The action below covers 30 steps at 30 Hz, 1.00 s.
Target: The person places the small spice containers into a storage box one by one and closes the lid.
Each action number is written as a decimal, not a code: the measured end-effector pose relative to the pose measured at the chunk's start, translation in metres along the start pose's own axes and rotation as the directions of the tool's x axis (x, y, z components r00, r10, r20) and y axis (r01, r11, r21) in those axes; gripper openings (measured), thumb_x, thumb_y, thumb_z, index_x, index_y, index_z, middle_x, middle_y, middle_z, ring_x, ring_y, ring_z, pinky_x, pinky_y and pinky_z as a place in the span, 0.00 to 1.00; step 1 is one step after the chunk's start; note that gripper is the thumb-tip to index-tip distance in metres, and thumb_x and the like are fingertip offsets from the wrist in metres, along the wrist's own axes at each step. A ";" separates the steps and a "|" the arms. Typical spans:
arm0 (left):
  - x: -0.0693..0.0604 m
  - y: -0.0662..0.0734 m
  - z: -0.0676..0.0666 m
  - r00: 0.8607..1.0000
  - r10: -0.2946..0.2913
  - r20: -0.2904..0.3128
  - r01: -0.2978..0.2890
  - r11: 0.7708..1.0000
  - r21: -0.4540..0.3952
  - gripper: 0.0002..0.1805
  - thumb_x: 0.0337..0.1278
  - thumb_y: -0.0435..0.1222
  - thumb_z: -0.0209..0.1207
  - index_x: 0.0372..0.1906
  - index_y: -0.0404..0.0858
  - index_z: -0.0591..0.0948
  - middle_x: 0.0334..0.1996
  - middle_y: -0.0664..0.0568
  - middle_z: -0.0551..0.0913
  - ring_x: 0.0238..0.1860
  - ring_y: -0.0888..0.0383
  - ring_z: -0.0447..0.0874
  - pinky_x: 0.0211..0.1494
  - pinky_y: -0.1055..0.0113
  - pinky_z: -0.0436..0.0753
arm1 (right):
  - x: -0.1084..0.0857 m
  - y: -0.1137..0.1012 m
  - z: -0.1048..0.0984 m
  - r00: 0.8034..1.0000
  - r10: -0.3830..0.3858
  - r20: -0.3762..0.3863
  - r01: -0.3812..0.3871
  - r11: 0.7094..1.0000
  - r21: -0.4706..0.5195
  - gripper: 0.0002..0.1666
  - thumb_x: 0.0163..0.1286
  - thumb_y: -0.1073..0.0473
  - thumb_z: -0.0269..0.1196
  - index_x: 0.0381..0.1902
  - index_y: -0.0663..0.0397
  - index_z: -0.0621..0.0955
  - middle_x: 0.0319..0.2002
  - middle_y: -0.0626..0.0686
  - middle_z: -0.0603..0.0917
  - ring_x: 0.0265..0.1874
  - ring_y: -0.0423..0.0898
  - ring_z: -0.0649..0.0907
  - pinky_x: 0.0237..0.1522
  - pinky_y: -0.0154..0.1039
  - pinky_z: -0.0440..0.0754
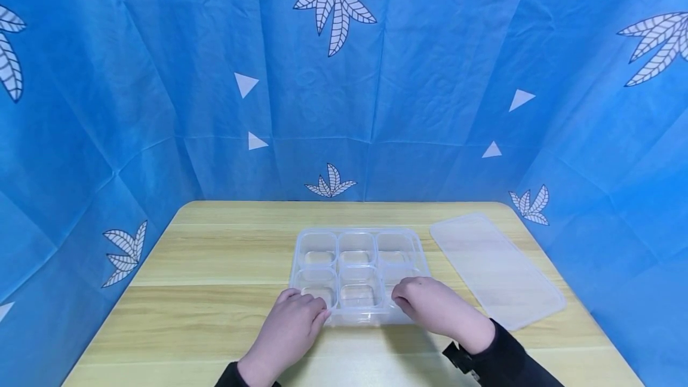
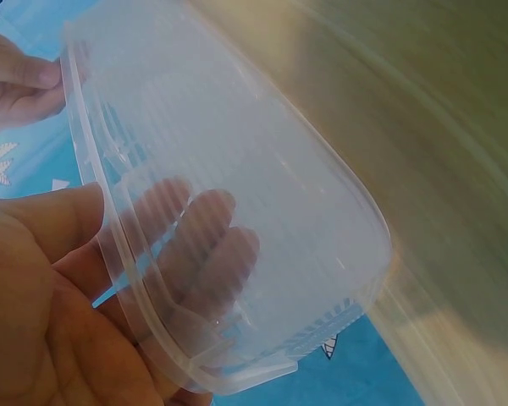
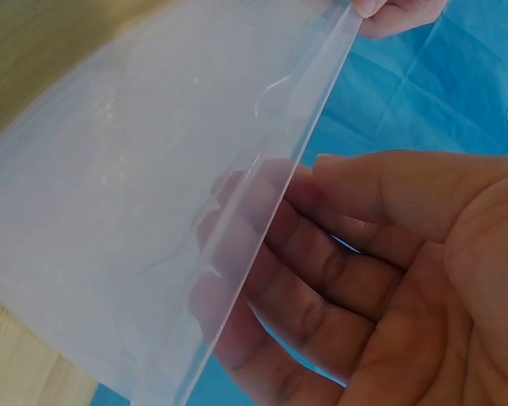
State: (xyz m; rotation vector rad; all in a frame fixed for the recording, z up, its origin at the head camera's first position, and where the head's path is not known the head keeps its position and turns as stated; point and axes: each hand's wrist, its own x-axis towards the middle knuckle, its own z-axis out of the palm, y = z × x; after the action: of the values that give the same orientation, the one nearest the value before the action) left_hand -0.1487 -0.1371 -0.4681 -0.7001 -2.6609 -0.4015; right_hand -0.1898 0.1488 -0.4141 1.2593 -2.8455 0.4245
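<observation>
A clear plastic container [image 1: 365,318] with six small compartments lies on the table, nothing visible in the compartments. My left hand [image 1: 290,330] grips its front left corner, fingers over the rim. In the left wrist view the thumb of that hand [image 2: 76,296] is at the edge of the container [image 2: 271,144], and several fingers show through the plastic. At the front right, my right hand [image 1: 441,312] holds the rim. In the right wrist view the fingers of this hand [image 3: 381,262] curl behind the container wall [image 3: 110,152], the thumb close to the edge.
A flat translucent lid [image 1: 500,273] lies at an angle on the wooden table [image 1: 215,255], right of the container. Blue patterned cloth [image 1: 419,76] hangs behind the table and along both sides.
</observation>
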 end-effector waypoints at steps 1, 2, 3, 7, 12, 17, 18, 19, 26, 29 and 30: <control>0.000 0.000 0.000 1.000 0.001 0.000 -0.001 1.000 0.001 0.10 0.64 0.42 0.63 0.26 0.48 0.78 0.21 0.65 0.73 0.27 0.65 0.76 0.56 0.54 0.74 | -0.001 0.000 -0.001 1.000 0.000 -0.002 0.000 1.000 0.003 0.25 0.71 0.68 0.60 0.18 0.45 0.63 0.21 0.38 0.56 0.23 0.36 0.59 0.27 0.32 0.62; 0.000 0.000 0.000 1.000 0.002 -0.002 -0.002 1.000 0.002 0.10 0.64 0.42 0.63 0.26 0.48 0.78 0.21 0.65 0.74 0.27 0.65 0.76 0.56 0.54 0.74 | -0.001 0.000 -0.001 1.000 -0.001 -0.004 0.001 1.000 0.005 0.25 0.71 0.68 0.60 0.19 0.45 0.63 0.21 0.38 0.56 0.23 0.36 0.59 0.27 0.32 0.62; 0.000 0.000 0.000 1.000 0.002 -0.002 -0.002 1.000 0.002 0.10 0.64 0.42 0.63 0.26 0.48 0.78 0.21 0.64 0.74 0.27 0.65 0.76 0.56 0.54 0.74 | -0.001 0.000 -0.002 1.000 0.000 -0.005 0.000 1.000 0.008 0.25 0.71 0.68 0.60 0.19 0.45 0.63 0.21 0.38 0.56 0.23 0.36 0.59 0.27 0.32 0.62; 0.000 0.000 0.000 1.000 -0.003 0.004 0.003 1.000 0.002 0.10 0.64 0.42 0.63 0.27 0.48 0.79 0.22 0.64 0.75 0.28 0.65 0.77 0.56 0.54 0.74 | -0.003 0.001 -0.003 1.000 0.006 -0.014 -0.006 1.000 0.012 0.24 0.70 0.69 0.60 0.19 0.45 0.65 0.21 0.38 0.59 0.23 0.36 0.61 0.27 0.32 0.63; 0.001 0.000 0.000 1.000 -0.013 0.022 0.013 1.000 -0.003 0.10 0.65 0.42 0.63 0.27 0.48 0.79 0.22 0.64 0.75 0.28 0.65 0.77 0.57 0.53 0.74 | -0.004 0.003 -0.003 0.999 0.018 -0.028 -0.018 1.000 0.001 0.23 0.69 0.68 0.61 0.19 0.44 0.66 0.21 0.38 0.60 0.23 0.36 0.62 0.28 0.32 0.63; 0.001 0.000 -0.001 0.999 -0.015 0.029 0.015 1.000 -0.013 0.09 0.65 0.42 0.62 0.28 0.47 0.80 0.23 0.64 0.76 0.29 0.65 0.78 0.57 0.53 0.74 | -0.008 0.004 -0.003 0.998 0.031 -0.059 -0.030 0.999 0.010 0.20 0.68 0.69 0.62 0.21 0.45 0.69 0.22 0.38 0.62 0.23 0.35 0.63 0.27 0.32 0.65; 0.001 0.000 -0.002 1.000 -0.014 0.028 0.015 1.000 -0.014 0.09 0.65 0.42 0.63 0.29 0.47 0.80 0.23 0.64 0.76 0.30 0.65 0.78 0.57 0.53 0.74 | -0.009 0.004 -0.003 0.997 0.036 -0.069 -0.036 0.999 0.005 0.17 0.68 0.69 0.63 0.22 0.47 0.72 0.22 0.38 0.66 0.24 0.35 0.65 0.28 0.32 0.68; 0.001 0.000 -0.002 0.999 -0.013 0.029 0.014 1.000 -0.016 0.09 0.65 0.42 0.63 0.29 0.47 0.80 0.23 0.64 0.77 0.30 0.65 0.78 0.57 0.53 0.74 | -0.010 0.005 -0.002 0.996 0.037 -0.081 -0.037 0.999 0.000 0.14 0.67 0.68 0.63 0.24 0.48 0.76 0.24 0.38 0.69 0.25 0.35 0.69 0.29 0.33 0.72; 0.000 0.000 0.000 0.999 -0.019 0.036 0.020 0.999 -0.033 0.07 0.65 0.42 0.63 0.30 0.46 0.81 0.27 0.63 0.80 0.33 0.64 0.80 0.59 0.52 0.73 | -0.019 0.008 0.003 0.990 0.075 -0.123 -0.080 0.996 -0.032 0.06 0.67 0.61 0.67 0.41 0.54 0.85 0.38 0.45 0.84 0.40 0.44 0.83 0.44 0.43 0.83; -0.001 0.000 -0.001 0.999 -0.019 0.035 0.021 0.999 -0.042 0.06 0.64 0.41 0.63 0.31 0.46 0.82 0.28 0.63 0.81 0.35 0.64 0.81 0.59 0.51 0.73 | -0.021 0.009 0.006 0.987 0.092 -0.133 -0.097 0.995 -0.034 0.08 0.68 0.56 0.68 0.42 0.54 0.86 0.39 0.45 0.84 0.42 0.45 0.83 0.46 0.44 0.82; -0.001 0.000 -0.001 0.999 -0.019 0.034 0.020 0.999 -0.045 0.06 0.64 0.41 0.63 0.32 0.46 0.82 0.29 0.63 0.82 0.36 0.63 0.81 0.59 0.51 0.73 | -0.022 0.010 0.008 0.987 0.094 -0.133 -0.099 0.994 -0.034 0.09 0.68 0.55 0.68 0.42 0.53 0.86 0.39 0.45 0.84 0.42 0.45 0.83 0.46 0.44 0.82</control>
State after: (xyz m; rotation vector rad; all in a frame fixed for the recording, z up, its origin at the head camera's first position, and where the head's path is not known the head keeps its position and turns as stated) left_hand -0.1477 -0.1382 -0.4679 -0.7009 -2.7001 -0.4606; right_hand -0.1810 0.1691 -0.4263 1.0487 -2.7969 0.4319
